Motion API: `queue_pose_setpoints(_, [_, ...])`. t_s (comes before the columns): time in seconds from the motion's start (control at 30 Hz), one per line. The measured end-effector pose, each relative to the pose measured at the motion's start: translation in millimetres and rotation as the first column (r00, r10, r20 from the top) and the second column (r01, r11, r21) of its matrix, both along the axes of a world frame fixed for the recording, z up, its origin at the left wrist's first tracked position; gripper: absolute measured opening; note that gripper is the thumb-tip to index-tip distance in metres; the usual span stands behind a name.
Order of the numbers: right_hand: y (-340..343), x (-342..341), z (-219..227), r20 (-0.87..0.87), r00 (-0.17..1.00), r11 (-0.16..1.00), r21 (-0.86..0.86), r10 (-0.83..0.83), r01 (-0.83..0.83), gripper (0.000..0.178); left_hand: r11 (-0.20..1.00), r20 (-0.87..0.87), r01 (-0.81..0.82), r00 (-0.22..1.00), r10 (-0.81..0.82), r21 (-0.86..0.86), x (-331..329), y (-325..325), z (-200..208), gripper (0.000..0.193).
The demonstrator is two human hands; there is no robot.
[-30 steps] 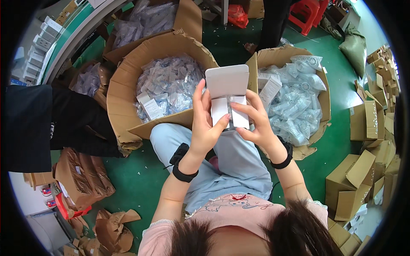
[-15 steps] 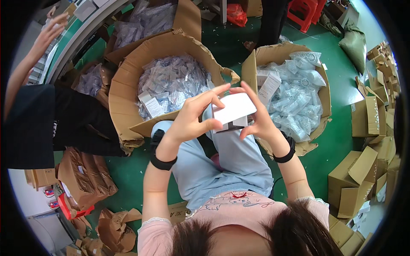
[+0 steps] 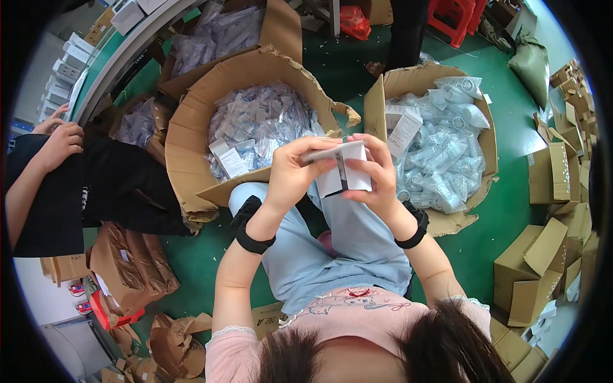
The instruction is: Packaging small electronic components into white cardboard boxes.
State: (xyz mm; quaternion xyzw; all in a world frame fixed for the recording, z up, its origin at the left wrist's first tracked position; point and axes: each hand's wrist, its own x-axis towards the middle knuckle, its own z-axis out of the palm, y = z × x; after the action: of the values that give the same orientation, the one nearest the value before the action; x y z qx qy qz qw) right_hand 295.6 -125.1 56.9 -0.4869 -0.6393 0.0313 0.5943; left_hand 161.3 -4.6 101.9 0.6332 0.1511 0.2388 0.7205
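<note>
A small white box (image 3: 330, 182) with a dark strip down one side is held between both my hands above my lap. My left hand (image 3: 292, 171) grips its left side, thumb along the upper face. My right hand (image 3: 379, 173) has its fingers bent round the right end, with the thumb near the lower edge. Whether the box's lid is loose cannot be made out. Just beyond my hands stands a carton (image 3: 185, 137) of small clear plastic packets (image 3: 262, 121). Right of them, another carton (image 3: 373, 105) holds bubble-wrapped pieces (image 3: 444, 159). White boxes (image 3: 405, 131) lie in both cartons.
At the left, a co-worker in dark clothes (image 3: 41, 198) stands by a curved bench (image 3: 96, 70), one hand (image 3: 60, 147) near its edge. Brown wrapped bundles (image 3: 137, 265) lie at lower left. Open cartons (image 3: 530, 268) are piled along the right, and a red stool (image 3: 450, 22) stands far off.
The white box has been tipped so its striped side shows more. My right fingers have closed in on its end. The co-worker's raised hand has come down beside the bench.
</note>
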Motion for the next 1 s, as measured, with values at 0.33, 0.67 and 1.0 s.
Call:
queue_pose_setpoints(0.33, [9,-6,-3,-0.304,0.951,0.998,0.004,0.054,-0.055,0.098,0.593,0.149,-0.076,0.986,-0.075,0.801,2,12,0,0.035])
queue_pose_setpoints(0.67, [7,3,17,-0.241,0.970,0.964,-0.260,-0.015,-0.050,0.097,0.473,-0.153,0.165,0.986,-0.065,0.865,1,0,39,0.057])
queue_pose_setpoints(1.0, [5,7,25,-0.137,0.990,0.932,-0.361,-0.016,-0.035,0.096,0.123,-0.254,0.263,0.964,-0.086,0.957,3,-6,45,0.048])
